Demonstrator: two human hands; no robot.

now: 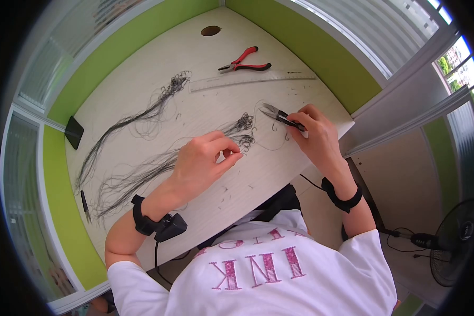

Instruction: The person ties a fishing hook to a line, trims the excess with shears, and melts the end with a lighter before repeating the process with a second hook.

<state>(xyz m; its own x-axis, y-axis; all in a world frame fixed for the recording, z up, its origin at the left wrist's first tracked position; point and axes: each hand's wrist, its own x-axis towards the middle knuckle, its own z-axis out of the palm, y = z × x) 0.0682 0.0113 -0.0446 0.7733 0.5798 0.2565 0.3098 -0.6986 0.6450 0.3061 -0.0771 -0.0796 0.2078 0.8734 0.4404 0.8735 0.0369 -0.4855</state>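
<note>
My right hand is closed around a pair of thread snips with dark handles; their metal blades point left over the table. Below and left of the blades, a thin fishing line curves in a loose loop among a few single fish hooks. My left hand pinches thumb and forefinger together, and whatever lies between the tips is too small to make out. Just beyond those fingertips lie two bunches of dark hooks with long lines trailing left, partly hidden under my left hand and forearm.
Farther back lies another bundle of hooked lines. A clear ruler and red-handled pliers rest behind my hands. At the left edge are tweezers and a dark flat object. Green partitions border the table; a fan stands right.
</note>
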